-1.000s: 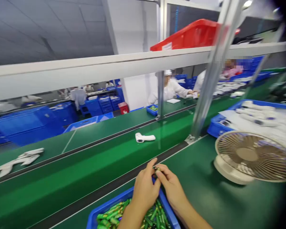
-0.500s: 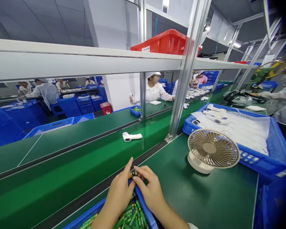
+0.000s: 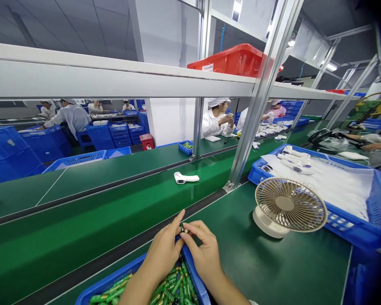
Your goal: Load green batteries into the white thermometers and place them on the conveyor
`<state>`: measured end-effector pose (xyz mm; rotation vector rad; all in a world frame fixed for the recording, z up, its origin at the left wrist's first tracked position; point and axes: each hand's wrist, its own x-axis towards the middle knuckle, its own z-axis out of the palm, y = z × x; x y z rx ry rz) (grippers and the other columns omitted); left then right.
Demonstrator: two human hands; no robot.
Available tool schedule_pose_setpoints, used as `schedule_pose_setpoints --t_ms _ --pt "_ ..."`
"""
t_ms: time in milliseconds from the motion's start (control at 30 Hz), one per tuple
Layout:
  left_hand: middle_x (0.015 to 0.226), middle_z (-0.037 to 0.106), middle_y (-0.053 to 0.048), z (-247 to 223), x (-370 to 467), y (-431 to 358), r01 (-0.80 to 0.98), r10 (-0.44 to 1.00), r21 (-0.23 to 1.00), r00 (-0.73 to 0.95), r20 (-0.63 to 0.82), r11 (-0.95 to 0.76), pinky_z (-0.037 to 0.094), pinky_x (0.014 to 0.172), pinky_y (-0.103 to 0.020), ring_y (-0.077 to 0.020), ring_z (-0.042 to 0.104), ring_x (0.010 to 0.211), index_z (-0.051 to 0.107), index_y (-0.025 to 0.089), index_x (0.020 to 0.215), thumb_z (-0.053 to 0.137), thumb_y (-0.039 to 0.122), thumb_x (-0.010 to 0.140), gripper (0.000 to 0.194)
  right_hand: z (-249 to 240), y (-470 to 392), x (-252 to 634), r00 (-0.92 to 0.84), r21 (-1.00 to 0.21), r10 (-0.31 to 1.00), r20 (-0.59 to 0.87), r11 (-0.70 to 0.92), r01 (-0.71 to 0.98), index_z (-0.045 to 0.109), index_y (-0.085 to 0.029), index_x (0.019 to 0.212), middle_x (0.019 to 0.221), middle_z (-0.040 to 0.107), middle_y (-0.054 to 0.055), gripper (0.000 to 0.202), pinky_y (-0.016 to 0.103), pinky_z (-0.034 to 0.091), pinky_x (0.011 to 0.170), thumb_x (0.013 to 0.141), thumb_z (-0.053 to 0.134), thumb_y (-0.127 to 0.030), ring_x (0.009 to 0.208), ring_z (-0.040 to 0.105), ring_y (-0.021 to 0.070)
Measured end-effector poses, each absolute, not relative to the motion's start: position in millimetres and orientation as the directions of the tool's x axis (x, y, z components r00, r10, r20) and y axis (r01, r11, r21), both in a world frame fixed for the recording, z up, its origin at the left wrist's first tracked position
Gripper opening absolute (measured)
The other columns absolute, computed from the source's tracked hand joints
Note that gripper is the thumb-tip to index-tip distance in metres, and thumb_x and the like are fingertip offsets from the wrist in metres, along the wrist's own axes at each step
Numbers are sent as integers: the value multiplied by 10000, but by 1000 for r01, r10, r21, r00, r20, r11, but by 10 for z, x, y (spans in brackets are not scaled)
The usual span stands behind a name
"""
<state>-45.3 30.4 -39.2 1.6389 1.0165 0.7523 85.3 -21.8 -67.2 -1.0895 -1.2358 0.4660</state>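
Note:
Above the far corner of a blue bin, my left hand and my right hand meet at the fingertips. Between them a pair of batteries shows end-on, side by side. My left index finger points forward while the thumb and other fingers close on the batteries. My right thumb and index finger pinch them from the right. Green batteries lie loosely piled in the blue bin under my wrists. Beyond my hands, a white infrared thermometer lies on the green conveyor belt.
A beige fan stands on the bench to the right. Behind it, a large blue crate holds white thermometers. A metal post and a shelf with a red bin rise ahead. A co-worker sits across the belt.
The view has shifted slightly, so the scene sits further right. My hands keep their hold on the batteries. The co-worker across the belt has brought both hands together near the face.

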Motion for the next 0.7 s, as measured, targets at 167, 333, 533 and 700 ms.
schedule_pose_setpoints --t_ms 167,333,533,700 --pt "1233 619 -89 -322 -450 304 530 825 775 565 -19 -345 445 872 -337 -246 565 1139 222 295 1510 405 286 926 612 -748 -197 857 344 -893 830 439 360 270 658 -243 1118 899 649 37 263 306 510 733 857 629 -240 820 613 187" --pt "1241 630 -64 -279 -423 275 542 823 755 568 -5 -369 452 879 -352 -249 568 1159 168 319 1518 408 360 943 625 -739 -202 843 434 -934 827 358 310 180 626 -219 1057 944 651 57 196 309 512 760 929 526 -329 852 626 191" --pt "1265 617 11 -275 -408 283 522 825 753 563 48 -401 429 982 -381 -224 542 1213 208 327 1506 457 282 918 640 -740 -161 903 525 -982 835 166 191 7 685 -174 1008 879 687 83 355 305 521 638 878 555 -478 743 621 201" --pt "1257 619 8 -298 -398 295 525 847 738 519 116 -424 438 1000 -403 -235 553 1201 266 289 1494 478 292 913 618 -770 -150 896 410 -995 908 81 97 -18 657 -168 1168 1013 717 107 496 333 543 709 823 604 -521 831 663 238"
